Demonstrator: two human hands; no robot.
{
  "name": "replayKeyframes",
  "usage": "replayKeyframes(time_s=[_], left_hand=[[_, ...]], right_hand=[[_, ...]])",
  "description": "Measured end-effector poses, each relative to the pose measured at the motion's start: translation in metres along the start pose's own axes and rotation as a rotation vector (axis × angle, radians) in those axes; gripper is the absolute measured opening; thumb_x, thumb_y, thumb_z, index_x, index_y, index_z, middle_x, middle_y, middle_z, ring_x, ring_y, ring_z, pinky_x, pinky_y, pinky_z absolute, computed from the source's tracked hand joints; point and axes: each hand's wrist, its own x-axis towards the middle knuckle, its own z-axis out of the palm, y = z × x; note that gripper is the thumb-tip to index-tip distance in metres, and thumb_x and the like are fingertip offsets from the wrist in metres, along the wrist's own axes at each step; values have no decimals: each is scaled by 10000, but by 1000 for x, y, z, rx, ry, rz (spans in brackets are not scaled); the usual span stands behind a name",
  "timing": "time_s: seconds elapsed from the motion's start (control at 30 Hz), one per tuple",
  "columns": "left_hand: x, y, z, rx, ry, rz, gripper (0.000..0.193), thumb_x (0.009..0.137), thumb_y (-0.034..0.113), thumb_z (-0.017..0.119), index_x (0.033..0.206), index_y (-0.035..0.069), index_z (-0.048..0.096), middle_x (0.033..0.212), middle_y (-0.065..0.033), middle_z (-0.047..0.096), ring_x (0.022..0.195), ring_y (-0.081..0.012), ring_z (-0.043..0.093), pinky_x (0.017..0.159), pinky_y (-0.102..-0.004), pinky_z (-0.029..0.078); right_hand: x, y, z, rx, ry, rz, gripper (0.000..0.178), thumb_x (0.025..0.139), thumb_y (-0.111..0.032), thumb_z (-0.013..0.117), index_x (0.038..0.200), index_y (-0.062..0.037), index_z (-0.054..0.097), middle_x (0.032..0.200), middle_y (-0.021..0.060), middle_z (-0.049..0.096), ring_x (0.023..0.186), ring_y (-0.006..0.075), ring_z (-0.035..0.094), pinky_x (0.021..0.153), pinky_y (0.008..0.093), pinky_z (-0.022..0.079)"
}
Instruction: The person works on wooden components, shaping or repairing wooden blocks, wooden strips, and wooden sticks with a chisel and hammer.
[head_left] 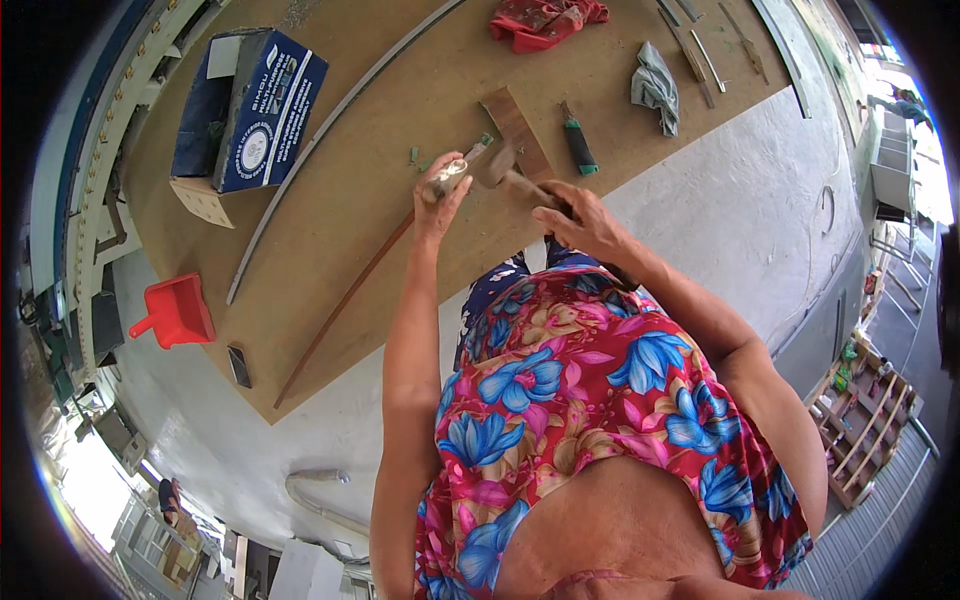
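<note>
My left hand (440, 205) is closed round a short, pale-ended tool (446, 180) that looks like a chisel; its far end is partly hidden. In my right hand (590, 222) is a hammer (528, 187). The hammer's slightly blurred head (496, 166) hangs just right of the left hand's tool. Beyond both hands, a flat brown strip (517, 130) lies on the brown board. Small green scraps (415, 157) lie near my left fingers. A knife with a black and green handle (578, 148) rests right of the brown strip.
A blue cardboard box (268, 110) stands at the far left. Left of me are a red dustpan (180, 312) and a small dark block (239, 367). A long grey strip (310, 160) and thin brown strip (345, 300) cross the board. Red cloth (545, 22) and grey cloth (655, 88) lie farther off.
</note>
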Motion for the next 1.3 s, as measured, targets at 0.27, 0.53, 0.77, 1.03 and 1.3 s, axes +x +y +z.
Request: replayKeyframes(time_s=[0.27, 0.53, 0.77, 1.03, 1.3], left_hand=[[69, 47, 0, 372, -137, -51, 302, 759, 178, 743, 1025, 54, 671, 889, -69, 705, 854, -137, 667, 764, -310, 526], [91, 80, -4, 766, -155, -10, 369, 725, 340, 678, 902, 17, 665, 843, -204, 688, 837, -387, 669, 742, -444, 526], [56, 91, -21, 857, -103, -73, 425, 733, 375, 685, 908, -11, 659, 848, -243, 679, 849, -422, 656, 748, -467, 518], [13, 55, -36, 776, 4, -296, 513, 750, 391, 732, 921, -84, 643, 850, -274, 676, 857, -419, 670, 754, -460, 515], [-6, 48, -37, 619, 1, -408, 483, 770, 400, 728, 807, -74, 645, 776, -262, 669, 808, -408, 678, 714, -459, 506]], right_hand=[[-3, 3, -24, 291, 175, 99, 289, 931, -265, 635, 1044, -20, 533, 650, -7, 512, 505, 76, 489, 451, 253, 396], [-16, 23, -25, 423, 285, 159, 222, 950, -199, 610, 1068, -26, 536, 643, -32, 483, 504, 54, 469, 442, 233, 377], [18, 113, -31, 94, 454, 315, 352, 870, -219, 645, 1164, -36, 579, 775, 118, 635, 687, 239, 633, 624, 369, 489], [81, 189, -60, -411, 627, 441, 469, 842, -265, 594, 1292, -149, 524, 1075, 214, 662, 1010, 395, 628, 863, 483, 492], [105, 214, -49, -540, 667, 492, 522, 861, -234, 645, 1343, -232, 446, 1120, 183, 539, 1044, 398, 579, 838, 499, 496]])
